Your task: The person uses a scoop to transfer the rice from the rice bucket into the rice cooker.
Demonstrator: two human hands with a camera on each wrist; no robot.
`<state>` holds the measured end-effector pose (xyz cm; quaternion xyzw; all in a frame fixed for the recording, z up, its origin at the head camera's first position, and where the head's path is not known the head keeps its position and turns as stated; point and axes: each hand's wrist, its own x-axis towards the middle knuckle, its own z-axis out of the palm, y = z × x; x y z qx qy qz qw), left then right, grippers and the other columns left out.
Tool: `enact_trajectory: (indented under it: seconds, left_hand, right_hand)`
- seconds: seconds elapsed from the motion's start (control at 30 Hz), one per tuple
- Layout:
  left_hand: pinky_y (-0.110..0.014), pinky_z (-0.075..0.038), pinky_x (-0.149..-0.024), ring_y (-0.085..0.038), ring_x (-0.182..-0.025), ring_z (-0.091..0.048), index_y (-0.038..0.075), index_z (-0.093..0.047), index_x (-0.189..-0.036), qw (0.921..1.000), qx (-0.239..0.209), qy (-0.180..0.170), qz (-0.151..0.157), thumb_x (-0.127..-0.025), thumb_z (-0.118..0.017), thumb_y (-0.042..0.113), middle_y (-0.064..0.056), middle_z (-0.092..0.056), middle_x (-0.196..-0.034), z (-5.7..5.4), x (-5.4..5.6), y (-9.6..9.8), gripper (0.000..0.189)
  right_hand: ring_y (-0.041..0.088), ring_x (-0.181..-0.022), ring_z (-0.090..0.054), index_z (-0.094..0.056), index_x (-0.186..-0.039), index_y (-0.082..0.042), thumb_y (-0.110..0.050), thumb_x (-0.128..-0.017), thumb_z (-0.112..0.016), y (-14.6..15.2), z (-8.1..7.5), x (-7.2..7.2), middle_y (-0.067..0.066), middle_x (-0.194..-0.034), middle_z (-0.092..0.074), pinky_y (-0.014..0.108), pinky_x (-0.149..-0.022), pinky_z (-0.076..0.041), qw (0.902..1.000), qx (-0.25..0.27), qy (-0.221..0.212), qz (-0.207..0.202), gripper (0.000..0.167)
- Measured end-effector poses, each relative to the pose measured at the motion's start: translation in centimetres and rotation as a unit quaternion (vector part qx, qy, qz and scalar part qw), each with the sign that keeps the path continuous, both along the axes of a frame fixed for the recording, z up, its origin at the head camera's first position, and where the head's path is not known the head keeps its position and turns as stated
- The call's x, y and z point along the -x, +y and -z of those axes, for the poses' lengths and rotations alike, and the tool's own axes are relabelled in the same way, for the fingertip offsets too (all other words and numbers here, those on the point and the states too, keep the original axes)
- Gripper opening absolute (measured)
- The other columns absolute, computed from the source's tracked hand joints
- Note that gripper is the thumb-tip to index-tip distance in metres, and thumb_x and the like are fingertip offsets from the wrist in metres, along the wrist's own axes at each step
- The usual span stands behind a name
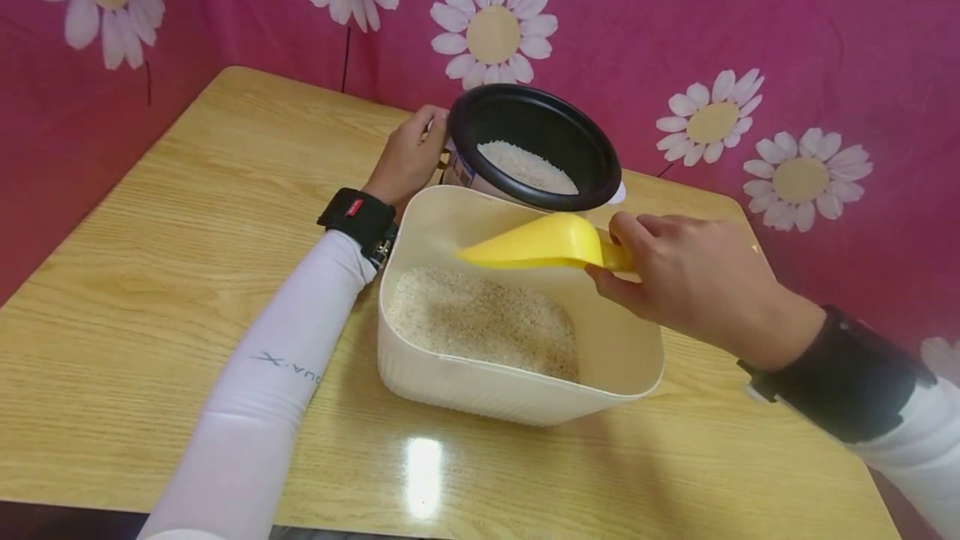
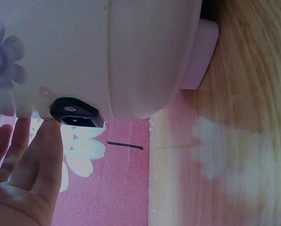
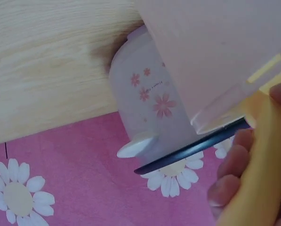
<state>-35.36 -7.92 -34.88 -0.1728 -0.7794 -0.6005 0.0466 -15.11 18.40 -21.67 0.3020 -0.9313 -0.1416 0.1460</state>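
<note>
My right hand (image 1: 693,286) grips the handle of a yellow scoop (image 1: 540,244), fingers and thumb curled round it. The scoop is over a cream plastic bin (image 1: 517,402), its tip pointing left; its inside is hidden. Rice (image 1: 480,319) lies in the bin, deeper toward the left. Behind the bin stands a rice cooker (image 3: 149,103) with a black inner pot (image 1: 558,127) and white rice (image 1: 528,167) in it. My left hand (image 1: 408,155) touches the cooker's left side, its fingers (image 2: 48,155) mostly straight in the left wrist view, near a dark power socket (image 2: 76,113).
Everything stands on a light wooden table (image 1: 187,273). A pink wall covering (image 1: 622,15) with white daisies rises behind and beside the table. A small white side handle (image 3: 138,145) juts from the cooker, near the bin's far edge.
</note>
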Motion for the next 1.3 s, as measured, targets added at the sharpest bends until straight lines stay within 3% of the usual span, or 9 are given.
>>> enact_trajectory:
  seconds: [0.33, 0.63, 0.9, 1.1, 1.3]
  left_hand:
    - [-0.046, -0.059, -0.103, -0.029, -0.118, -0.064, 0.008, -0.053, -0.138, 1.0000, -0.007, 0.001, 0.004, -0.112, -0.039, 0.038, -0.017, -0.062, -0.130, 0.2, 0.1, 0.0, 0.043]
    - [-0.046, -0.059, -0.103, -0.030, -0.116, -0.064, 0.006, -0.054, -0.138, 0.9999, -0.006, 0.009, 0.005, -0.112, -0.039, 0.037, -0.019, -0.063, -0.128, 0.2, 0.3, -0.1, 0.043]
    - [-0.047, -0.061, -0.100, -0.030, -0.117, -0.065, 0.007, -0.054, -0.136, 0.9998, -0.010, 0.012, 0.010, -0.112, -0.039, 0.038, -0.018, -0.063, -0.128, 0.2, 0.1, -0.1, 0.043]
    - [-0.047, -0.061, -0.100, -0.030, -0.116, -0.066, 0.005, -0.055, -0.135, 0.9998, -0.008, 0.019, 0.004, -0.112, -0.040, 0.036, -0.018, -0.064, -0.127, 0.1, 0.0, 0.0, 0.041]
    - [-0.046, -0.061, -0.100, -0.030, -0.116, -0.066, 0.006, -0.056, -0.134, 0.9998, -0.008, 0.017, 0.002, -0.112, -0.040, 0.036, -0.018, -0.064, -0.126, 0.3, -0.1, 0.0, 0.041]
  right_hand:
    - [0.014, -0.050, -0.045, -0.063, -0.089, -0.009, -0.039, -0.080, -0.088, -0.2, 1.0, 0.0, 0.003, -0.064, -0.058, 0.029, -0.045, -0.051, 0.9975, -0.061, -0.020, -0.028, 0.040]
    - [0.021, -0.057, -0.059, -0.065, -0.093, -0.009, -0.043, -0.081, -0.087, -0.9, 1.1, -0.1, 0.007, -0.076, -0.068, 0.040, -0.055, -0.063, 0.9913, -0.120, -0.025, -0.047, 0.042]
    - [0.022, -0.057, -0.058, -0.065, -0.092, -0.007, -0.044, -0.084, -0.085, -1.7, 1.0, -0.5, 0.009, -0.078, -0.064, 0.041, -0.058, -0.064, 0.9846, -0.171, -0.030, -0.019, 0.044]
    - [0.027, -0.065, -0.067, -0.070, -0.098, -0.007, -0.042, -0.074, -0.092, -2.6, 0.8, -1.2, 0.010, -0.080, -0.067, 0.044, -0.065, -0.066, 0.9713, -0.231, -0.051, 0.020, 0.048]
    - [0.024, -0.055, -0.056, -0.068, -0.089, -0.006, -0.032, -0.065, -0.099, -3.5, 0.8, -1.6, 0.009, -0.069, -0.061, 0.041, -0.058, -0.064, 0.9536, -0.293, -0.064, 0.029, 0.047]
